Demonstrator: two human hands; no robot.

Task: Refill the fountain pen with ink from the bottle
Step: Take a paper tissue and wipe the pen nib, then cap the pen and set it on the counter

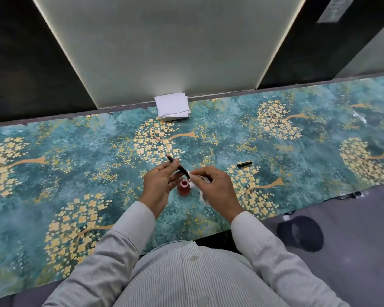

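Head view looks down on a counter (pixel 53 165) with a teal and gold flower pattern. The left hand (pixel 159 182) is closed around the fountain pen (pixel 178 166), pinching its barrel between thumb and fingers. The long axis of the pen slopes from upper left down to lower right, so the nib end points toward the right hand (pixel 213 185). That hand is closed on a white tissue (pixel 196 185), which touches the nib end. The open ink bottle (pixel 184 189) stands on the counter just below the nib, between both hands. I judge that the nib is being wiped after the filling. The pen cap (pixel 244 164) lies apart on the right side, nearer to the right hand. A stack of tissues (pixel 173 106) lies at the far edge.
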